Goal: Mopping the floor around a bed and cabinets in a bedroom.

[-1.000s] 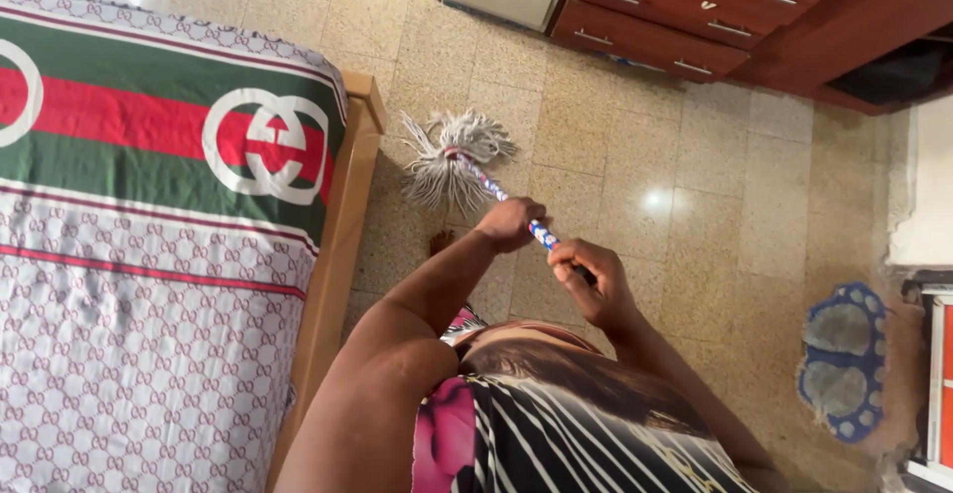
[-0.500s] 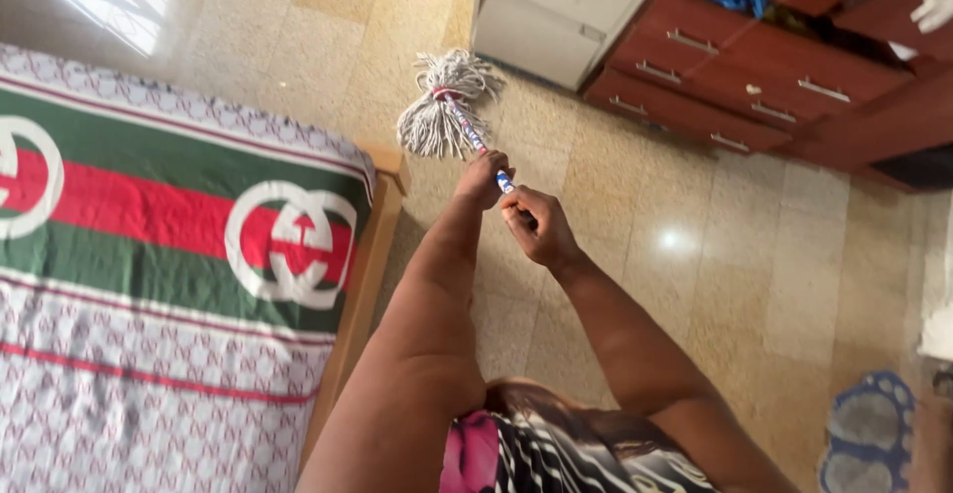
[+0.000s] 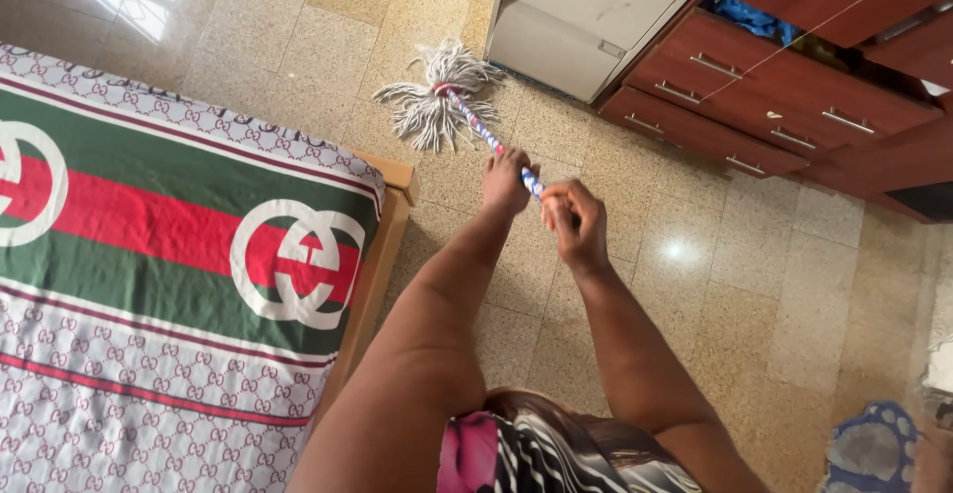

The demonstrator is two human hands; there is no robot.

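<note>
Left hand (image 3: 506, 181) and right hand (image 3: 574, 220) clenched around mop handle (image 3: 496, 145), string head (image 3: 437, 101) on floor

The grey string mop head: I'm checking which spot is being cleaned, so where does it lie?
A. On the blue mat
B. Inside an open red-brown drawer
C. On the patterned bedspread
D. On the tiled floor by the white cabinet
D: the grey string mop head lies spread on the speckled tiled floor, just left of the white cabinet.
</note>
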